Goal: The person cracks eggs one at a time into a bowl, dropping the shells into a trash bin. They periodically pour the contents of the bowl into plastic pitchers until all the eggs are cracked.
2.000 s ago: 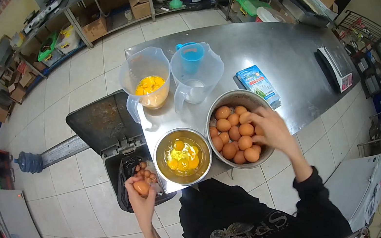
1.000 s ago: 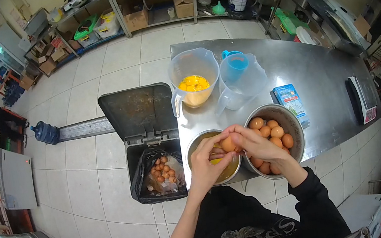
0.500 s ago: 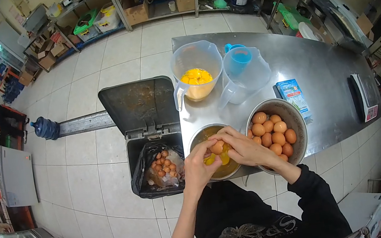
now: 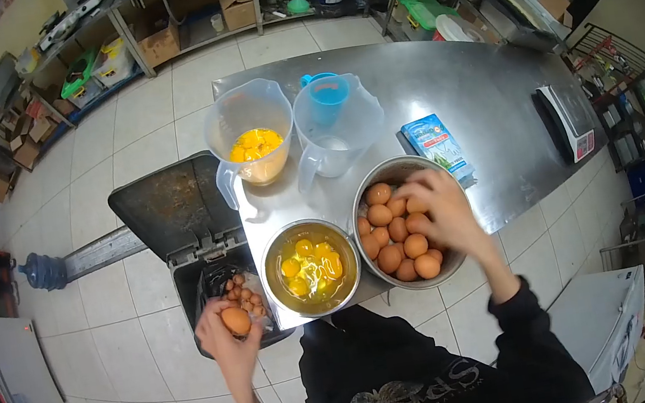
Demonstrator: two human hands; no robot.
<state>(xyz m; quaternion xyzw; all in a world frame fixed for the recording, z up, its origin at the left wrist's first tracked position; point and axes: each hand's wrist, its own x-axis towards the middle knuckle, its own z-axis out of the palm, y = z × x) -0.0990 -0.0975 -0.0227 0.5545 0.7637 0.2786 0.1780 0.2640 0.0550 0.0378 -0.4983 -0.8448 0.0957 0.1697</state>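
Observation:
Over the bin at left, my left hand (image 4: pixel 225 339) is closed around a brown eggshell (image 4: pixel 235 321). My right hand (image 4: pixel 447 212) reaches into a deep metal pot (image 4: pixel 464 255) of whole brown eggs (image 4: pixel 398 229). Its fingers are apart, slightly blurred, with the fingertips right at the eggs on the pot's right side. Between my hands stands a metal bowl (image 4: pixel 270 280) holding several yolks (image 4: pixel 307 266) in clear egg white. The black bin (image 4: pixel 180 281) has its lid (image 4: pixel 168 199) raised, and discarded eggshells (image 4: pixel 246 294) lie in its bag.
Behind the bowl, a clear pitcher (image 4: pixel 223 124) holds yolks. Beside it, another clear pitcher (image 4: pixel 361 125) has a blue cup (image 4: pixel 329 92) at its top. A blue carton (image 4: pixel 438 147) lies by the pot on the steel table (image 4: pixel 492 109). Farther right sits a scale (image 4: pixel 569 123).
My hands have parted from over the bowl. The left carried the eggshell left to the bin; the right moved into the egg pot. The view has shifted rightward.

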